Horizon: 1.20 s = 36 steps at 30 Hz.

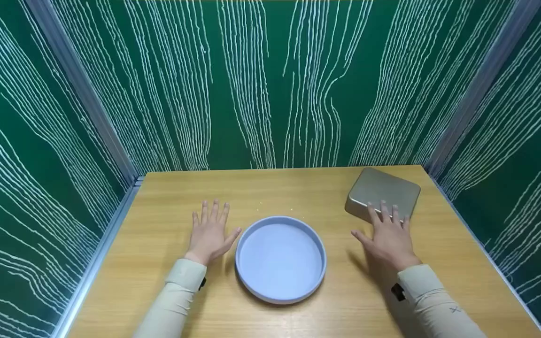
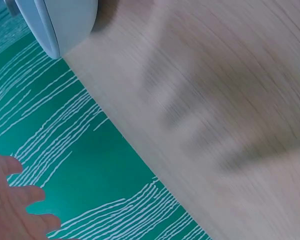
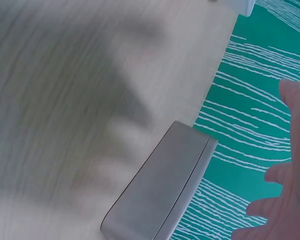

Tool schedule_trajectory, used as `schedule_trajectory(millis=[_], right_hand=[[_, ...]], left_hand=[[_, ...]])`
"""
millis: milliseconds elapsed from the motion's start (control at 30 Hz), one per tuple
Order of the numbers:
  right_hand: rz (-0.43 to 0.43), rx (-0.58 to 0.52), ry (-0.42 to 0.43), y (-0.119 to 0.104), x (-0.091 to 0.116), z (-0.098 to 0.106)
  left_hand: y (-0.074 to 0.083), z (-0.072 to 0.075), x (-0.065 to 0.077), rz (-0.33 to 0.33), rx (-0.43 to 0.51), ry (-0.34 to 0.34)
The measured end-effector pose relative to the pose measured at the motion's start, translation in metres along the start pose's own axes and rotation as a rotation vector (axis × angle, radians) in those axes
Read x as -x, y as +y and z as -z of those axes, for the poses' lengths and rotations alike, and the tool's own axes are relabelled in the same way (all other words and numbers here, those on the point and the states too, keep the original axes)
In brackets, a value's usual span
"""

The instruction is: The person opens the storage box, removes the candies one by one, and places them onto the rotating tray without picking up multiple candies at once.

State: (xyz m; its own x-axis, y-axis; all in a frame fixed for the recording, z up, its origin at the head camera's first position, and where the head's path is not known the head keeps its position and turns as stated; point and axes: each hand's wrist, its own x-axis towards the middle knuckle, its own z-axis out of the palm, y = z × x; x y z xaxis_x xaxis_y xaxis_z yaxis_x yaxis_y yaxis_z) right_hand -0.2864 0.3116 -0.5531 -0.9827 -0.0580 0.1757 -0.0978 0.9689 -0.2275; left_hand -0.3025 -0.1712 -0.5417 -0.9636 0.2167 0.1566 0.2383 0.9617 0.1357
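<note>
A round, pale blue shallow dish (image 1: 281,263) with a raised rim stands on the table between the two hands. Left of it, my left hand (image 1: 210,234) is spread with straight fingers and holds nothing; its thumb is nearest the dish rim. My right hand (image 1: 389,239) is likewise spread, its fingertips overlapping the near edge of a grey-gold metal box (image 1: 383,192) in the head view. In the right wrist view the lidded box (image 3: 162,185) lies below the hand (image 3: 285,185), apart from it. The left wrist view shows part of the dish (image 2: 72,25) and the left fingers (image 2: 40,195).
The wooden table (image 1: 172,192) is enclosed by green walls (image 1: 237,84) with wavy white lines. Metal posts (image 1: 87,94) stand at the corners, and a metal rail (image 1: 96,263) runs along the left table edge. A few tiny pale specks (image 1: 291,209) lie behind the dish.
</note>
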Motion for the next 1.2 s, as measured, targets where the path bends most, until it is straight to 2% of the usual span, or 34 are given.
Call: schedule_trajectory(millis=[333,567,700,933,1200], right_hand=[[-0.021,-0.026,-0.025,0.016,-0.012,0.005],[-0.025,-0.007,-0.020,0.027,-0.023,0.012],[-0.028,-0.002,-0.043,0.033,-0.030,0.015],[-0.043,-0.008,-0.077,0.048,-0.037,0.014],[-0.072,-0.048,-0.131,0.066,-0.049,0.012]], left_hand=[[0.007,0.005,-0.003,-0.022,0.050,0.007],[0.018,0.008,-0.008,-0.027,0.102,-0.015],[0.025,0.008,-0.011,-0.024,0.120,-0.035],[0.035,0.003,-0.016,-0.046,0.169,-0.010],[0.049,0.007,-0.018,-0.082,0.214,-0.019]])
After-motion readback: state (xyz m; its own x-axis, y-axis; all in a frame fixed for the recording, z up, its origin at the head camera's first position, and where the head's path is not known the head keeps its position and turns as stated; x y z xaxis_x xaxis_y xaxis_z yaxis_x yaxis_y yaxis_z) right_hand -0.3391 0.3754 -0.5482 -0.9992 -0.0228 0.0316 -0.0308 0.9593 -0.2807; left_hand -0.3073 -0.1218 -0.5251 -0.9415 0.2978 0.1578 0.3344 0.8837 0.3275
